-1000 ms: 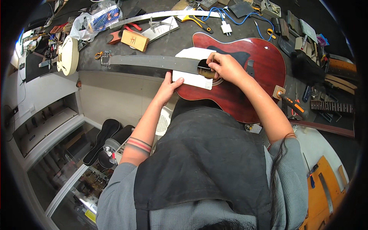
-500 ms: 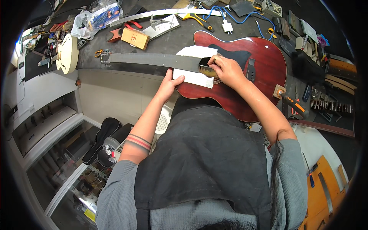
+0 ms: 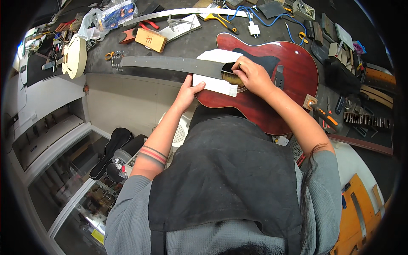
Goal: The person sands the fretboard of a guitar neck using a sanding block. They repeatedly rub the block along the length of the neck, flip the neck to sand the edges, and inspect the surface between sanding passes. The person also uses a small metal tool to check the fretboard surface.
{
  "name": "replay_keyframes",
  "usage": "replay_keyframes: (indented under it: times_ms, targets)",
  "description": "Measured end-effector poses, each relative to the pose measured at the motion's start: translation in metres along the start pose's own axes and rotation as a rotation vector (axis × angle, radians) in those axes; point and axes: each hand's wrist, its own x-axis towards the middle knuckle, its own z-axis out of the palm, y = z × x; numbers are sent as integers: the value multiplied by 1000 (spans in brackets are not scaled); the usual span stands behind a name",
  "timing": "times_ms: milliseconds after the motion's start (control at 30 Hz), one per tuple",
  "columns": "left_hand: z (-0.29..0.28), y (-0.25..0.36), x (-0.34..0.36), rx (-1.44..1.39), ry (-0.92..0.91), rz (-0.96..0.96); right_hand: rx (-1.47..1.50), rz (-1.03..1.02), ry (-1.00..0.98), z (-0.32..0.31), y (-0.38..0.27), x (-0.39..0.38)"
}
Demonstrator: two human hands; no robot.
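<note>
A dark red acoustic guitar [image 3: 293, 57] lies across the bench, headstock to the left. Its neck carries a grey, bare-looking fingerboard [image 3: 170, 63] without strings. White paper [image 3: 214, 83] lies on the body on both sides of the fingerboard's end. My left hand [image 3: 187, 92] grips the neck near the body, thumb at the paper's edge and fingers hidden underneath. At the fingerboard's end, over the sound hole [image 3: 233, 79], my right hand [image 3: 257, 76] is closed in a pinch on a thin black sheet [image 3: 228, 66], which partly covers the fingerboard's end.
Beyond the neck are a wooden block [image 3: 151, 40], a long metal straightedge [image 3: 178, 12], yellow-handled pliers [image 3: 221, 20] and a white charger [image 3: 253, 29] with a blue cable. A cream guitar body [image 3: 74, 57] stands left. An orange-and-black handled tool [image 3: 327, 117] touches the red guitar's right end.
</note>
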Motion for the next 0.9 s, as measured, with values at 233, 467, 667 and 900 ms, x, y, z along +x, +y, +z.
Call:
replay_keyframes:
  times_ms: [233, 467, 667, 900]
  targets:
    - [-10, -3, 3, 74, -52, -38, 218, 343, -164, -2, -1, 9]
    - [-6, -2, 1, 20, -48, -4, 374, 418, -115, 10, -2, 11]
    - [-11, -5, 2, 51, -62, 5, 596, 516, -180, 8, 6, 15]
    - [-13, 6, -1, 46, -99, -81, 766, 646, -231, 2, 5, 21]
